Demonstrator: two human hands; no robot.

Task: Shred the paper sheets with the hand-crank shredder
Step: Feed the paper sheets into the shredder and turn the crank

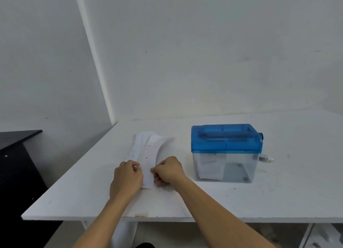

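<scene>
Person at a white worktop (278, 195), seen from the near edge. Both forearms reach over that edge to a pile of narrow paper sheets (138, 145) lying left of centre, its long side running away from the person.

The left hand (128, 177) rests on the near left part of the pile. Its grip is closed, with thumb and curled fingers pinching the left edge of the top sheet (148, 166). The right hand (168, 170) sits just beside it on the other side. Its grip likewise pinches the right edge of the same sheet, knuckles raised. The far right part of the sheet curls up off the pile.

The hand-crank shredder (225, 153) stands upright to the right of the hands, apart from them and untouched. Its translucent blue lid (225, 138) sits on a clear bin (239, 171). White paper (210, 168) shows through the left half of the bin. A dark round hub (261, 136) projects from the lid's right end.

A dark cabinet (16, 155) stands to the left of the worktop, against the pale wall (204, 53).
</scene>
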